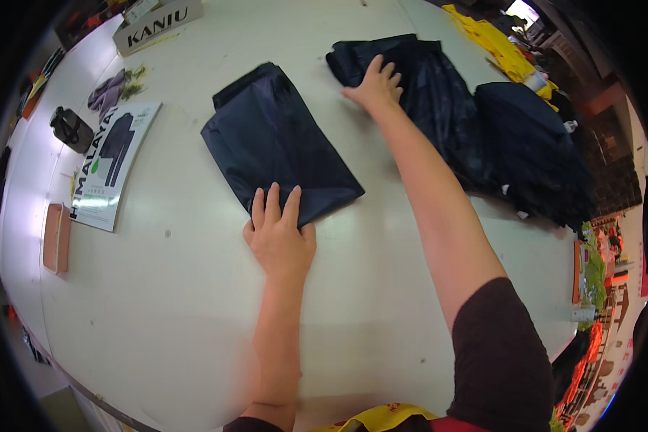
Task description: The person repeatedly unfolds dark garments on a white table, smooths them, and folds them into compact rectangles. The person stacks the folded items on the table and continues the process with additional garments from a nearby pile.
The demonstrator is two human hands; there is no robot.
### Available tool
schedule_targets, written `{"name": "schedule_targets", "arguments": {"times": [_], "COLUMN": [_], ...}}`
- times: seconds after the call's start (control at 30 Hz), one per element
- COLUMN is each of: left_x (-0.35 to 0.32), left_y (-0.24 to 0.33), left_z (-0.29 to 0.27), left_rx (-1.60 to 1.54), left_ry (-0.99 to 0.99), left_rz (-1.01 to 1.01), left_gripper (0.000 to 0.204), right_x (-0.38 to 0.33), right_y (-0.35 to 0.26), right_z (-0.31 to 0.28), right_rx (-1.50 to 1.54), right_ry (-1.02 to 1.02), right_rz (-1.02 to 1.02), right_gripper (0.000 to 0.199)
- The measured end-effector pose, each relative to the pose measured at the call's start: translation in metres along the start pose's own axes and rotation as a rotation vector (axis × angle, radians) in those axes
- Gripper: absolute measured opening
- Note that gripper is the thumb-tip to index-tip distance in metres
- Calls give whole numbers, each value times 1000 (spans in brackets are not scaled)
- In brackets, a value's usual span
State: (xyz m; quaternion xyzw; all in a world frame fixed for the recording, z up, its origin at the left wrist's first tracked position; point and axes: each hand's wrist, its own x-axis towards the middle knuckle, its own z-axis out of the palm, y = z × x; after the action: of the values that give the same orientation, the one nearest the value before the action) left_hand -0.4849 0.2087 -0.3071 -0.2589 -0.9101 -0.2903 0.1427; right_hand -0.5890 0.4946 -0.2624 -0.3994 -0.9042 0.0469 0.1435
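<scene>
A folded dark navy garment [266,140] of thin, slightly shiny cloth lies slantwise on the white table [173,309]. My left hand [277,234] rests on its near edge, fingers stretched out over the cloth. Farther off to the right, my right hand [379,88] reaches to a pile of dark navy garments [439,108], its fingers spread at the pile's left edge. Whether the fingertips press the cloth or hover just over it is hard to tell. More navy garments [525,137] lie bunched at the right of that pile, with small white tags showing.
At the left lie a printed flat package [111,165], a black pouch-like item [72,129], a pink tray [56,237] and a crumpled purple cloth [108,91]. A white box [158,27] stands at the far left. Yellow cloth [493,43] lies behind the pile.
</scene>
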Motion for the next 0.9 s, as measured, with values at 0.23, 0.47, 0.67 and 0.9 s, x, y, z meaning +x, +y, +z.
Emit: {"name": "schedule_targets", "arguments": {"times": [0.23, 0.47, 0.67, 0.9], "left_x": [2, 12, 23, 56], "left_y": [1, -12, -50, -42], "left_z": [6, -3, -19, 2], "left_rx": [31, 36, 133, 45], "left_ry": [59, 88, 89, -37], "left_rz": [-37, -108, -232, -16], "left_gripper": [50, 47, 47, 43], "right_x": [55, 22, -61, -126], "right_y": [-3, 24, 28, 73], "right_z": [52, 35, 13, -11], "right_rx": [-135, -142, -86, -100], "right_ry": [44, 83, 171, 186], "right_rz": [-69, -579, -939, -918], "right_gripper": [57, 31, 36, 45]}}
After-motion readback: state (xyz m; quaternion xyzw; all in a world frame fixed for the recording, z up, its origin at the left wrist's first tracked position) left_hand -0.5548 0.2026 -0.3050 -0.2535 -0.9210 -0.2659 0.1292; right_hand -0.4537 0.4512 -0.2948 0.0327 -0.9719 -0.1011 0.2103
